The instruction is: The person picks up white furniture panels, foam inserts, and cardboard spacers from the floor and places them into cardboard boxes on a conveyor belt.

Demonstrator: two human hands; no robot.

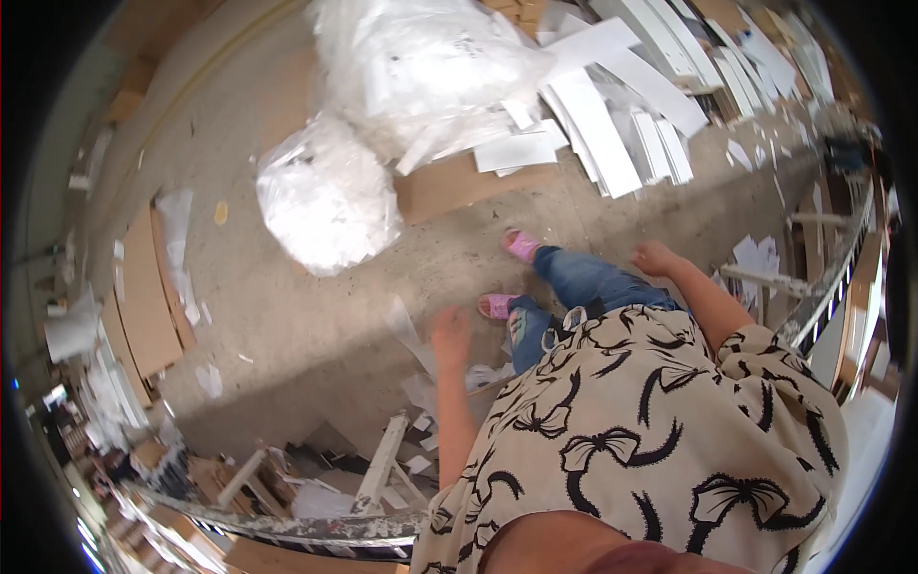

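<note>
My left hand (pixel 450 337) hangs at my side over the concrete floor (pixel 287 335), its fingers curled in and slightly blurred. No object shows in it. Nearest below it are thin white scraps (pixel 409 327) on the floor. On the other side, my right hand (pixel 654 257) hangs beside my jeans with fingers loosely closed and nothing visible in them. Neither hand touches anything around it. My feet, in pink sandals (pixel 521 244), stand apart on the floor.
Ahead lie a filled clear plastic bag (pixel 330 196) and a larger plastic-wrapped bundle (pixel 430 67) on flat cardboard (pixel 469 187). White board strips (pixel 598 134) are stacked at the upper right. Brown cardboard sheets (pixel 143 297) lie left. A worn metal-edged table (pixel 316 529) curves behind me.
</note>
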